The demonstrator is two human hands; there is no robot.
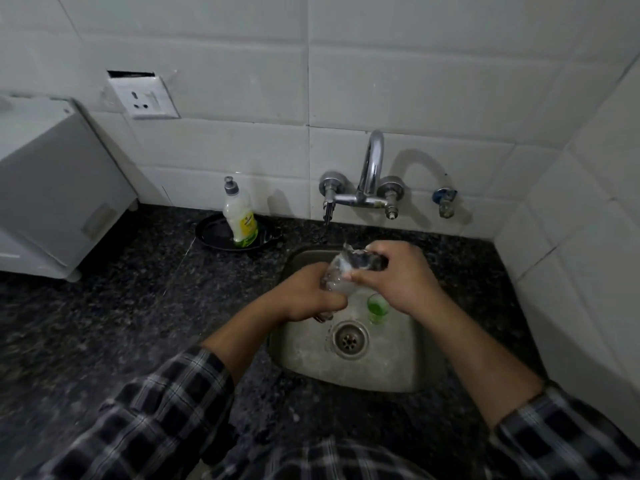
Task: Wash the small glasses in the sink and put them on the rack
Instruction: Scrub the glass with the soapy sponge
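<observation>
Your two hands meet over a steel sink (391, 362) set into the dark speckled counter (138, 289), near its back right corner. Your left hand (308, 296) grips the lower end of a small clear glass (337, 275), which is tilted. Your right hand (398, 278) curls around its upper end, thumb on the side. Something dark shows at the rim under those fingers; you cannot tell what it is. A small green glass (376, 308) stands upright in the sink, just behind the drain (349, 339). A chrome tap (370, 171) is mounted on the tiled wall above. By the counter's back edge, left of the sink, a dish soap bottle (239, 216) stands in a black tray (211, 233).
</observation>
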